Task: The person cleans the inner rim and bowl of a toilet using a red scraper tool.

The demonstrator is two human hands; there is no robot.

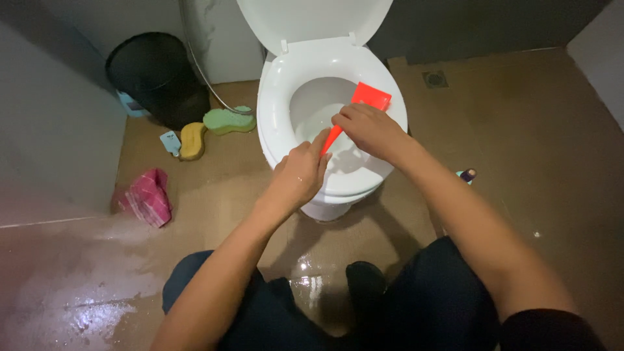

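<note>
Your right hand [369, 130] and left hand [299, 177] both close on a red scraper [364, 104] over the toilet [279, 123]. The right fingers curl around its middle, just below the wide blade, which pokes out above the bowl's right rim. The left fingers wrap the thin handle end lower down, near the front of the seat. The lid [312, 19] stands up. On the wet brown floor [552, 162] to the left lie a green sponge [229, 120], a yellow sponge [192, 140] and a pink cloth [146, 197], with a black bin [156, 75] behind them by the wall.
</note>
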